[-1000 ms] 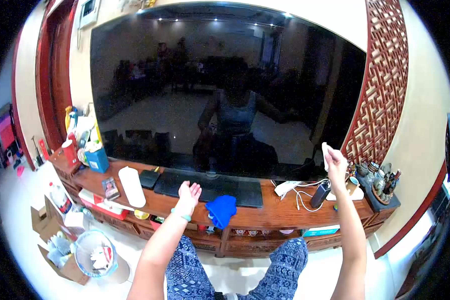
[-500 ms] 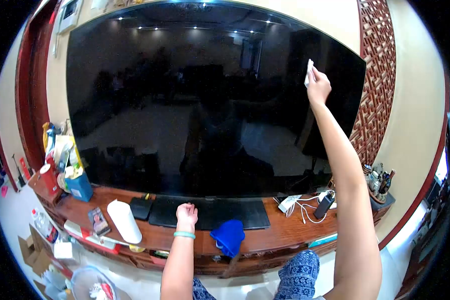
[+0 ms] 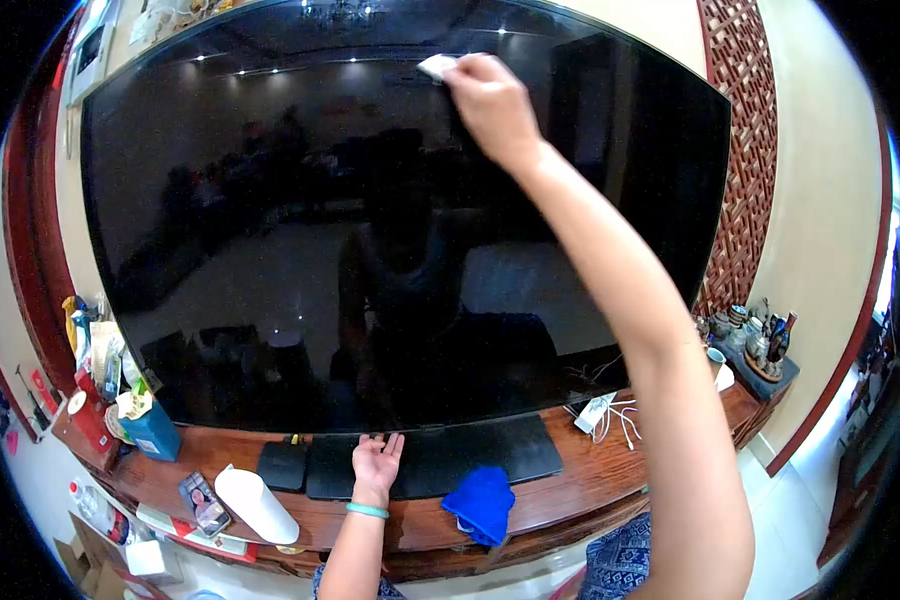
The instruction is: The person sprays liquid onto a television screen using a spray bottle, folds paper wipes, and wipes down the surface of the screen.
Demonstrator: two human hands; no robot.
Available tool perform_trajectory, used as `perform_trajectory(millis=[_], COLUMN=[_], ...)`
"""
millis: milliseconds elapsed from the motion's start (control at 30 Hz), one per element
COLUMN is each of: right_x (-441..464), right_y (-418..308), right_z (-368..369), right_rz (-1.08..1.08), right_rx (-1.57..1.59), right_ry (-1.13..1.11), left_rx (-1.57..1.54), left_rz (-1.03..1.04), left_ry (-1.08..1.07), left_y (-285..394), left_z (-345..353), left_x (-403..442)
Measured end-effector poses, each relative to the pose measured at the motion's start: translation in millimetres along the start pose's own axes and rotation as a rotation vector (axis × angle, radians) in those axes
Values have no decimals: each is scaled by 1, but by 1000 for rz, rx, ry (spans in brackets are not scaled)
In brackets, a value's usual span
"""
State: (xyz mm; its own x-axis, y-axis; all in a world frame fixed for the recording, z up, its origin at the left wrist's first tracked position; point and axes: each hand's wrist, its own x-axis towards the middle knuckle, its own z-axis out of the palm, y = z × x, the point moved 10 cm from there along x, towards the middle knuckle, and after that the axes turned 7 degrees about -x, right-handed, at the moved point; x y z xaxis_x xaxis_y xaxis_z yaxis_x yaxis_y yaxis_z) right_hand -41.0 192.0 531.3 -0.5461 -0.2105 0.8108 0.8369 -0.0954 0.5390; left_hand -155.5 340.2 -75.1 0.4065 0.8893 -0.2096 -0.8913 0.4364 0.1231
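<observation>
A large black television [image 3: 270,250] fills the middle of the view, its glossy screen reflecting ceiling lights and a person's outline. Near the upper middle of the screen, my right hand [image 3: 495,105] is closed on a folded white paper towel [image 3: 437,68], held at the glass; the hand is slightly blurred. Below, my left hand [image 3: 375,470], with a pale green bangle [image 3: 367,510] on its wrist, is palm up with fingers extended. Its fingertips are at the television's bottom edge, in front of the black stand base [image 3: 480,458]. Nothing is in that palm.
On the wooden cabinet [image 3: 390,535] are a blue cloth [image 3: 482,503], a white paper roll [image 3: 257,505], a phone-like item [image 3: 205,502] and a blue box [image 3: 153,430]. White cables [image 3: 620,420] and a tray of small bottles [image 3: 765,350] are at the right.
My right hand has swept left and up across the screen with the paper towel. My left hand has opened, its fingers now extended at the bottom edge. The camera view has shifted.
</observation>
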Motion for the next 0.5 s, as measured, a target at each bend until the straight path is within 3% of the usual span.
perform_trajectory(millis=[33, 133, 233, 300, 400, 500], right_x=[0, -19, -24, -15, -6, 4], right_y=[23, 119, 117, 64, -14, -2], right_z=[-14, -48, -49, -27, -6, -13], right_rz=[14, 366, 489, 409, 75, -140], right_rx=[-61, -234, -343, -153, 25, -42], right_ry=[23, 86, 109, 102, 102, 13], left_rx=[21, -15, -46, -43, 8, 1], left_rz=[-24, -46, -73, -54, -25, -27], left_ry=[-56, -43, -46, -76, -175, -156], left_y=[0, 4, 3, 5, 6, 6], left_z=[4, 0, -8, -4, 9, 11], left_x=[3, 12, 16, 19, 9, 5])
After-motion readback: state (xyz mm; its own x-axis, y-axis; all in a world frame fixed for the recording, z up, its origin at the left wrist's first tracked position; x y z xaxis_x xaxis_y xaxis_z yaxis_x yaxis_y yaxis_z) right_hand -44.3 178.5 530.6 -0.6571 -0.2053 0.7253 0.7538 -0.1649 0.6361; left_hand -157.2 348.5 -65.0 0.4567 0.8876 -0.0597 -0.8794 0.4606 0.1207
